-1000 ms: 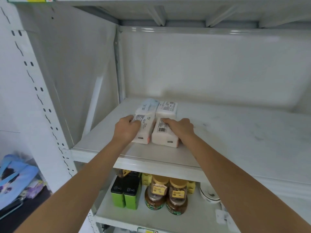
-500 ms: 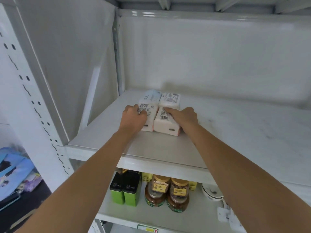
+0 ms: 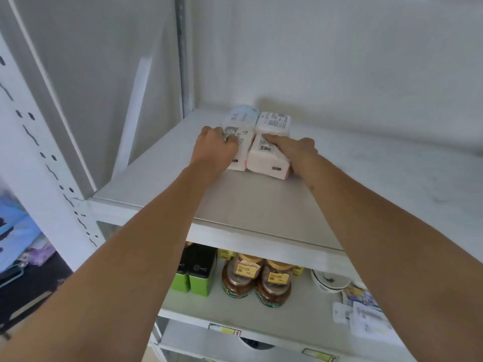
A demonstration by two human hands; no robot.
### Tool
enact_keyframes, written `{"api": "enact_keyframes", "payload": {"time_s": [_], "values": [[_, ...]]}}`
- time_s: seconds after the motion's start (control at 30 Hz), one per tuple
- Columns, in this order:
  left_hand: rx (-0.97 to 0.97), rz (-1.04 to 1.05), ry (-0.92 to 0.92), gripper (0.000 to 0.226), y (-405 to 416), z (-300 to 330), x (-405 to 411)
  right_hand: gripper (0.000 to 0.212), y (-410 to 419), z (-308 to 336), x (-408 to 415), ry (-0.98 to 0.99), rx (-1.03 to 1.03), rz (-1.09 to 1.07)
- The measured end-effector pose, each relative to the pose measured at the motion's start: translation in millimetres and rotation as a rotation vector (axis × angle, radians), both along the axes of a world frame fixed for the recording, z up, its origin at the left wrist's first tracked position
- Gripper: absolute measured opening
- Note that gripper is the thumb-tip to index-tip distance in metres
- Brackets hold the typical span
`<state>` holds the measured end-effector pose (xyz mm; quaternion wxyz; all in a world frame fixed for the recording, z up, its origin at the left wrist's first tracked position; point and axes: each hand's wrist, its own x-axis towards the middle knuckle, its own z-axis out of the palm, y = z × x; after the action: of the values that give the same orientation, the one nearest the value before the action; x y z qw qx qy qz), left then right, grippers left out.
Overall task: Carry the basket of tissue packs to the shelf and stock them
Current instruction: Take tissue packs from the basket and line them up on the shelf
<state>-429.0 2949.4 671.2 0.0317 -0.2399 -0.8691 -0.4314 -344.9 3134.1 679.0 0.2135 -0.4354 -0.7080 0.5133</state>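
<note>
Head view, 2 hands (image 3: 215, 148) (image 3: 295, 150) gripping tissue packs (image 3: 264, 158), shelf (image 3: 261, 212)

Two jars (image 3: 257, 280) stand beside green tins (image 3: 194, 276) below.

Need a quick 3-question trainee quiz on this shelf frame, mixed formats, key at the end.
1. True or false: the left hand holds a glass jar.
2. How many tissue packs lie on the upper shelf? A) two B) four C) six
3. Fill in: the two brown jars stand on the ____ shelf, right of the green tins.

Key:
1. False. It grips the front-left pack; the right hand rests on the front-right pack.
2. B. Two front packs, two behind, rows touching.
3. Lower.
</note>
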Motion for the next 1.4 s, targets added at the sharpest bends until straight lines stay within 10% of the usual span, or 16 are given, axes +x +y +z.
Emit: {"api": "enact_keyframes", "payload": {"time_s": [0.23,0.4,0.77,0.93,1.4], "values": [[-0.176,0.011,0.134,0.05,-23.2,4.6,13.0,0.088,-0.1,-3.7,12.8,0.197,-0.187,-0.02],[-0.181,-0.006,0.438,0.048,-52.4,-4.2,61.7,0.035,-15.0,-14.9,82.6,0.3,0.192,-0.137],[-0.034,-0.205,1.084,0.011,-90.7,-83.5,197.3,0.02,-61.8,-56.8,268.2,0.228,0.948,0.354],[-0.108,-0.46,0.927,0.012,-80.9,-154.2,263.5,0.023,-53.2,-155.0,362.5,0.178,1.326,0.372],[-0.735,-0.55,-0.072,0.036,-75.4,-392.4,442.6,0.055,-2.2,-434.0,564.1,-0.961,0.175,0.522]]}}
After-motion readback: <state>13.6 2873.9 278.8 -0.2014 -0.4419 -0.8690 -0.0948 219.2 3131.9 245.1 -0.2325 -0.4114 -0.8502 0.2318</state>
